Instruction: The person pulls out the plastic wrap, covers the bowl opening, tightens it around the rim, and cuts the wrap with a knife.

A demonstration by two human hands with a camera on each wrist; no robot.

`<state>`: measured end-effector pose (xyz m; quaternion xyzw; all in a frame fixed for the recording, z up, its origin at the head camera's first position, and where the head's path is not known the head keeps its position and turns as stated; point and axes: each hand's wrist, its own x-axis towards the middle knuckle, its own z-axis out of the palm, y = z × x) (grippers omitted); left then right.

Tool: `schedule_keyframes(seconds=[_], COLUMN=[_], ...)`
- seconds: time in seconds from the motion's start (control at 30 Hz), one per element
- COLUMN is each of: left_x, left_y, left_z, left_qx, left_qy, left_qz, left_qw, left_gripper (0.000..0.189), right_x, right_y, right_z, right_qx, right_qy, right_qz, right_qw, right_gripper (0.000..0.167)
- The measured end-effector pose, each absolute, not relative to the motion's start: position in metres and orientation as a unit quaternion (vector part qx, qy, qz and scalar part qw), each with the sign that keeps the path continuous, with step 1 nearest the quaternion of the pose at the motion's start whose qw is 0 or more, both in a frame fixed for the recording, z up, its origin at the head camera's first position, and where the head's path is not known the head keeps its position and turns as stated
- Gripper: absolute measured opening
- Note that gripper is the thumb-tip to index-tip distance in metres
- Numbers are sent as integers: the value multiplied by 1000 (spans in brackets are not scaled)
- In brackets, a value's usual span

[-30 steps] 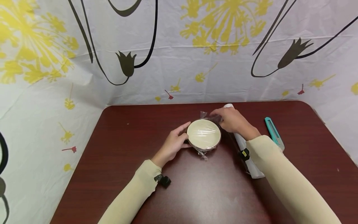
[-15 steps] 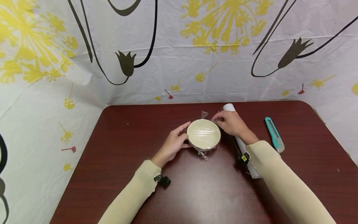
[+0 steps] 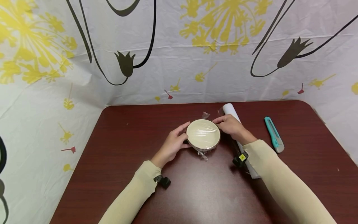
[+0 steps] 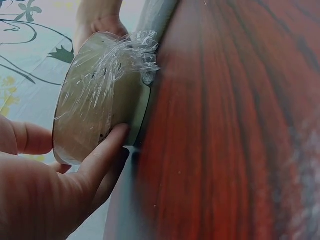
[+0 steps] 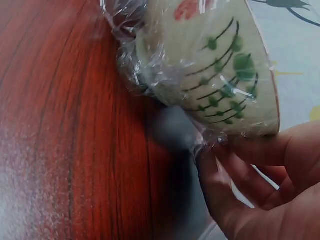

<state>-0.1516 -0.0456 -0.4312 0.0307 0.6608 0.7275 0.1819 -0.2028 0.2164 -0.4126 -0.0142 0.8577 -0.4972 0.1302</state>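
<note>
A cream bowl (image 3: pixel 203 134) stands near the middle of the table, clear plastic wrap (image 4: pixel 107 65) stretched over its mouth and bunched on its sides. Green leaves and a red mark decorate its outer wall in the right wrist view. My left hand (image 3: pixel 172 143) holds the bowl's left side, fingers and thumb spread round its rim and wall. At the bowl's right rear edge, my right hand (image 3: pixel 230 126) pinches gathered wrap between thumb and fingertips, right against the rim. Twisted wrap tufts (image 3: pixel 205 115) stick out behind the bowl and in front of it.
A white roll (image 3: pixel 231 110) of wrap lies to the right, partly under my right wrist. Beyond it is a teal utility knife (image 3: pixel 274 134). The dark red wooden table (image 3: pixel 134 130) meets a flower-patterned sheet (image 3: pixel 179 62) behind.
My right hand has come down from behind the bowl to its right rear edge, now pinching wrap close to the rim. The left hand and bowl have stayed almost still.
</note>
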Motion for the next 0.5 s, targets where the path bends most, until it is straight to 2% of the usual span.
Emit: schedule_keyframes(seconds=[0.3, 0.5], left_x=[-152, -153], left_y=[-47, -47], left_z=[-434, -432], left_qx=[28, 27], left_qy=[658, 656], left_qz=[729, 731], left_qw=[186, 189], left_gripper=[68, 68], right_x=[-201, -200], right_y=[218, 220], right_z=[-404, -395], right_qx=[-4, 0], right_qy=[816, 849], right_qz=[-543, -512], right_qw=[199, 135], right_gripper=[41, 32])
